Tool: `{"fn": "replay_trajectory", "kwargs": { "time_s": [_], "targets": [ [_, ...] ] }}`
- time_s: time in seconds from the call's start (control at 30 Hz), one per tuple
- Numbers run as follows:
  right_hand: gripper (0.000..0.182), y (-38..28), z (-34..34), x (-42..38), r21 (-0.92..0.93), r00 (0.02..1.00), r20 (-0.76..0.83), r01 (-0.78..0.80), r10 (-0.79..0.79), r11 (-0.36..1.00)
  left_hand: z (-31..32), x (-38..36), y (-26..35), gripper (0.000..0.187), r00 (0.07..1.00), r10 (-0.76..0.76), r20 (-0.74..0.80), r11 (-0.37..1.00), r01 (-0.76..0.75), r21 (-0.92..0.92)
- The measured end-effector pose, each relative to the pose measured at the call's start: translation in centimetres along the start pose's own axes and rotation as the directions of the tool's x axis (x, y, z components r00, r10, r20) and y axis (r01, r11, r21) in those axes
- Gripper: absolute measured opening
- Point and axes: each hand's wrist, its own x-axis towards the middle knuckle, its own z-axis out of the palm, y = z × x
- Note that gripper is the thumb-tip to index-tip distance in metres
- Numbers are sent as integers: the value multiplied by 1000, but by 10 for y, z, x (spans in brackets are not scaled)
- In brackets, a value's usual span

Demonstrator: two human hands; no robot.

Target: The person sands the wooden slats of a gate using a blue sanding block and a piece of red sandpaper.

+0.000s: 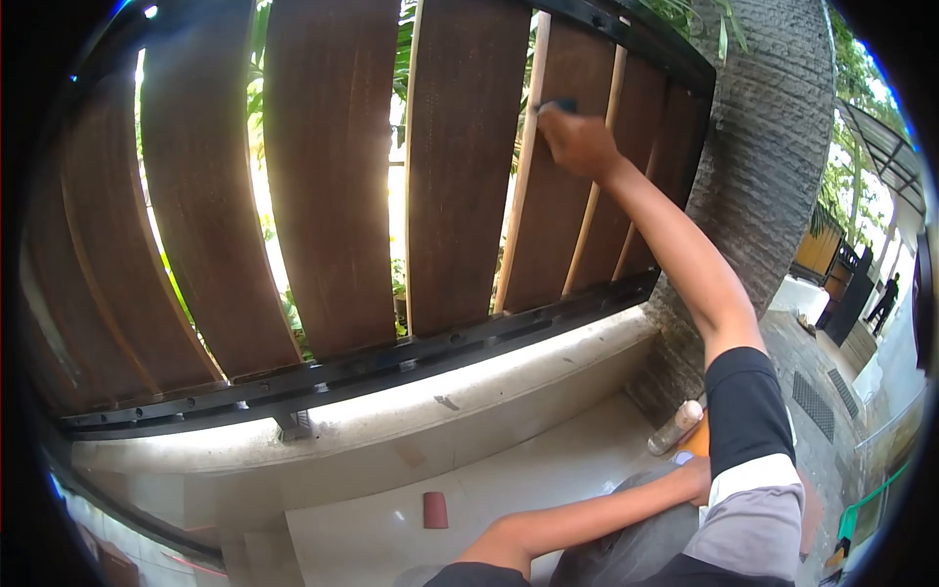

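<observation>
"What fills most of the view?"

"The fence (333, 176), dark brown boards in a black frame, facing the person. A grey ridged column (763, 147) stands at its right end."

"Which board matters here?"

"The slat (558, 210) beneath the raised hand, a couple of boards in from the column. Its long axis runs up and down, leaning a little in this bent view. It lies ahead of the person, and the hand is at its upper part, close to its left edge, so most of its length is below the hand."

"And which hand is nearer?"

"The right hand (579, 145), clearly, at the end of an outstretched arm. Its fingers are curled in, gripping something. The left hand (698, 477) is low and well apart from the slat, with that forearm crossing in front of the body. The right sleeve partly covers it, so I cannot tell whether its fingers are spread or closed."

"Anything near it?"

"A clear container (675, 428) with a pale top, just beyond it. A reddish piece (435, 510) lies on the floor, away from both hands."

"What's in the gripping hand?"

"A small dark pad (560, 106), showing past the fingers against the slat; actual contact is hard to confirm."
</observation>
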Motion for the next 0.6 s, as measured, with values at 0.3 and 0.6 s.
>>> {"fn": "replay_trajectory", "kwargs": {
  "time_s": [0.3,0.6],
  "targets": [
    [18,23,1,-14,-32,997,-79,-30,28,999,-6,-21,-8,43,999,5,-50,1000,-5,-4],
    [16,25,-5,-5,-55,936,-93,-346,341,936,-10,-23,1,44,995,78,-60,997,-78,-12]
  ]
}}
